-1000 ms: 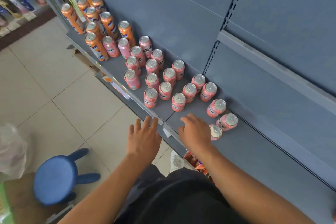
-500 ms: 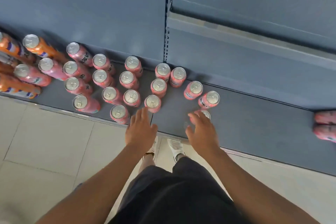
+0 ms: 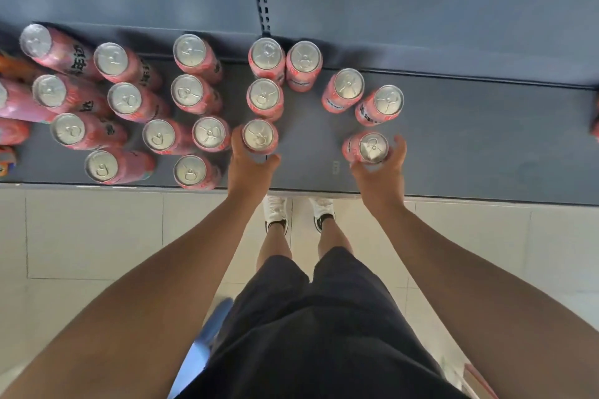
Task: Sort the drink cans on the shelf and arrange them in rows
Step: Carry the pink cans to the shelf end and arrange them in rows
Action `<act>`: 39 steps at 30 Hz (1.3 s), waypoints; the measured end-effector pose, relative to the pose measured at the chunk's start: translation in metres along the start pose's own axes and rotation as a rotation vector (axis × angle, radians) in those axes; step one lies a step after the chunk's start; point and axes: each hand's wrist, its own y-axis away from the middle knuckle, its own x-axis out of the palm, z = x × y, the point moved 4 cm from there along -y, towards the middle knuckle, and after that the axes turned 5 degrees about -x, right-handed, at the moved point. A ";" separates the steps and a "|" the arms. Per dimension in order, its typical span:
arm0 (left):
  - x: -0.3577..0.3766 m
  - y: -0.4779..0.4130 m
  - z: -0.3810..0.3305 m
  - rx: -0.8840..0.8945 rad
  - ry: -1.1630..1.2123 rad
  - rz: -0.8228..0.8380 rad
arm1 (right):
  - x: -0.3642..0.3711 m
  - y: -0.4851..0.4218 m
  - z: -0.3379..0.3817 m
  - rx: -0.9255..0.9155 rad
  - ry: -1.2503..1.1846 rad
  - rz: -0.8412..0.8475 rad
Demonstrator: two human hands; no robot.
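1. While both arms are stretched over the grey shelf point(image 3: 470, 146), the left hand point(image 3: 249, 172) is seen curled round a pink can point(image 3: 259, 137), fingers on its left side, thumb on its right.
2. That can is stood upright at the front of a column, with two further cans point(image 3: 264, 96) lined up behind it toward the back panel.
3. A second pink can point(image 3: 371, 147) is gripped by the right hand point(image 3: 381, 176), thumb on the left, fingers on the right.
4. It is held near the shelf's front edge, apart from a pair of cans point(image 3: 348, 87) behind it.
5. A loose cluster of pink cans point(image 3: 124, 99) is spread over the shelf's left part.
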 end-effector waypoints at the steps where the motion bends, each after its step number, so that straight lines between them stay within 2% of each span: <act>1: 0.001 -0.005 0.001 -0.004 0.027 -0.006 | 0.001 -0.004 -0.005 0.008 -0.004 -0.002; 7: 0.010 -0.024 0.015 -0.013 0.185 0.033 | 0.011 -0.016 -0.010 0.002 -0.148 0.068; 11: 0.009 -0.019 0.009 -0.058 0.311 0.061 | 0.004 -0.015 -0.007 0.000 -0.148 0.062; 13: 0.007 -0.013 0.008 -0.144 0.370 0.123 | -0.001 -0.012 -0.003 0.016 -0.161 0.087; 16: 0.000 0.005 0.007 -0.232 0.424 0.333 | -0.006 -0.001 0.007 0.077 -0.246 0.138; 20: -0.010 0.031 0.000 -0.219 0.486 0.504 | -0.013 0.018 0.025 0.099 -0.326 0.227; 27: -0.039 0.066 -0.024 -0.195 0.640 0.576 | -0.030 0.054 0.073 0.090 -0.467 0.272; 34: -0.067 0.094 -0.071 -0.123 0.866 0.771 | -0.040 0.085 0.122 0.010 -0.489 0.509; 39: -0.082 0.105 -0.092 -0.155 0.890 0.833 | -0.040 0.103 0.144 -0.033 -0.550 0.519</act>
